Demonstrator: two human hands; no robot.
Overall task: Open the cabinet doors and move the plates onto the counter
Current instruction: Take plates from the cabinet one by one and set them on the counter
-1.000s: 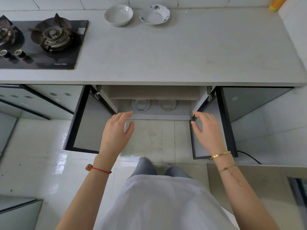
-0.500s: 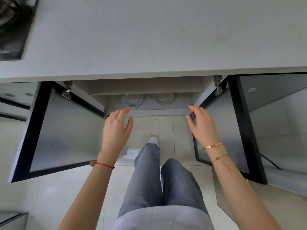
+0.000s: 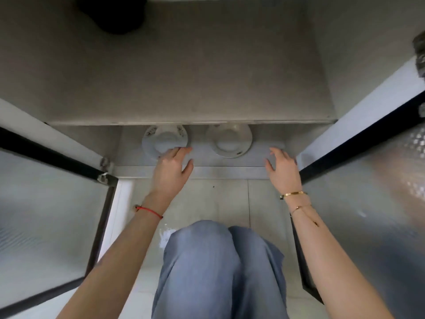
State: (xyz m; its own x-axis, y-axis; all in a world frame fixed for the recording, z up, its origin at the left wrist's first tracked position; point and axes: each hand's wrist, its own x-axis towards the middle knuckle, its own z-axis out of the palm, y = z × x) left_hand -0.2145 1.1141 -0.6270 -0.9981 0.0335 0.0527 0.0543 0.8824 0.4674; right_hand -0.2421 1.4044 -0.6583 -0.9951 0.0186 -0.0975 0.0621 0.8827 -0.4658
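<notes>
Two white plates stand side by side on the cabinet's bottom shelf [image 3: 200, 162], partly hidden under a grey inner shelf [image 3: 184, 84]. The left plate [image 3: 158, 139] has dark markings on its rim; the right plate [image 3: 230, 140] is plainer. My left hand [image 3: 171, 168] is open, its fingertips at the near edge of the left plate. My right hand [image 3: 281, 168] is open too, hovering over the shelf's right end, apart from the right plate. Both frosted-glass doors, the left door [image 3: 50, 215] and the right door [image 3: 368, 203], stand wide open.
My knees in blue jeans [image 3: 220, 268] fill the space between my forearms, above the tiled floor [image 3: 218, 199]. Door hinges sit at the left [image 3: 104, 171] and upper right [image 3: 420, 61]. A dark shape [image 3: 115, 14] lies at the back of the inner shelf.
I have crouched down, so the counter has left the view and the cabinet interior fills it. Both hands have moved forward off the door edges to the bottom shelf, the left reaching the left plate.
</notes>
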